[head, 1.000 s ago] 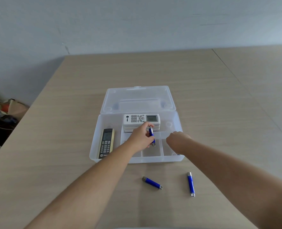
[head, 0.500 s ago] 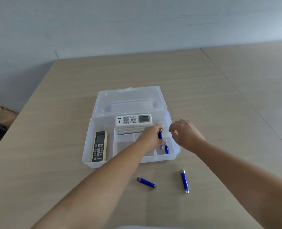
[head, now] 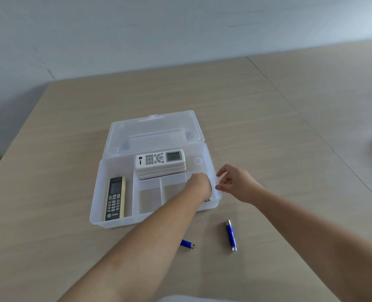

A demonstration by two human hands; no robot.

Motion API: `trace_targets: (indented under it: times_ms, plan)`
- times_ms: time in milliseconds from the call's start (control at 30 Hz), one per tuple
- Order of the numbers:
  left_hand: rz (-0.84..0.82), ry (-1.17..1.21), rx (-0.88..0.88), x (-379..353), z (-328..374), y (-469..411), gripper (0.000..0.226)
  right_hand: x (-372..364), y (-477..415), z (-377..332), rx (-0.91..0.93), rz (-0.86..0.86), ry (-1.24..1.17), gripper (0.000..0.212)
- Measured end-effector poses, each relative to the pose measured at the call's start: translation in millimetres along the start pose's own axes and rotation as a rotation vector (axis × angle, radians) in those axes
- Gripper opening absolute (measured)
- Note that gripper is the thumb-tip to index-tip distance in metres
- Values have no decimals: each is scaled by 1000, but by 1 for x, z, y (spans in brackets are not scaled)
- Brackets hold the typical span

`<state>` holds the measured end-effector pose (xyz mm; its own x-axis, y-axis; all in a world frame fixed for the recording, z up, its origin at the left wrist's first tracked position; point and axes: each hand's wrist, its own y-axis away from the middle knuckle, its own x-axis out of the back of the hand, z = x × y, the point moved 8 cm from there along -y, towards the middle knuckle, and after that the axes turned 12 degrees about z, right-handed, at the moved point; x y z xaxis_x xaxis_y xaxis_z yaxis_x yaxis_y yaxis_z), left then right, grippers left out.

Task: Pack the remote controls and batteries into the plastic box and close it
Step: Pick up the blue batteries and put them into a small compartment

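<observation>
while the left hand (head: 199,186) is down in the lower-right compartment of the plastic box (head: 115,223), we're mid battery loading; can't tell what its curled fingers hold, a blue tip shows just under the wrist. right hand (head: 235,184) hovers at the box's right wall, fingers loosely spread, holding nothing. white remote (head: 160,160) and dark remote (head: 115,198) are in. two blue cylindrical batteries (head: 230,235) lie on the woodgrain table (head: 267,138) lower centre: next move, pinch those. lid (head: 154,131) translucent, hinged open.

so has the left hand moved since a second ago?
Yes. The left hand has shifted right, from in front of the white remote to the box's right-end compartment.
</observation>
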<state>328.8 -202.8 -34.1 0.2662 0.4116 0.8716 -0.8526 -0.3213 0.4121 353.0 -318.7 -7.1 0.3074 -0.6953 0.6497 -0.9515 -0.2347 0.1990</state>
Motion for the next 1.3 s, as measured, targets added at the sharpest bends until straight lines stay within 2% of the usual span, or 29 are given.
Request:
trace_targets:
  times_ms: [167, 367, 400, 467, 567, 733, 833, 933, 1067, 1167, 1300]
  plan:
    - [26, 14, 8, 3, 1, 0, 30, -2, 0, 4, -7, -11, -44, 29]
    - [42, 18, -50, 0, 7, 4, 33, -4, -2, 7, -4, -20, -62, 25]
    - [34, 39, -49, -1, 8, 4, 30, -4, -2, 7, -4, -21, -65, 25]
    - [45, 51, -41, 0, 8, 2, 9, -4, -2, 7, -2, -26, -69, 24]
    - [100, 25, -41, 5, 6, 2, 32, -4, -2, 7, 5, -34, -66, 23]
    - [140, 35, -106, 1, 6, -8, 43, -4, -3, 8, 14, -38, -75, 23]
    - [112, 53, -149, -6, 10, -11, 39, -4, -3, 9, 10, -46, -83, 23]
    - [110, 68, -184, -5, 13, -12, 17, -4, -3, 10, 10, -51, -84, 25]
    - [101, 69, -199, -7, 12, -15, 20, -4, -4, 11, 14, -52, -79, 25]
    - [140, 39, -217, -3, 12, -14, 33, -4, -3, 11, 13, -57, -77, 24]
    - [171, 29, -210, 4, 10, -6, 31, -2, -2, 14, 8, -37, -26, 10]
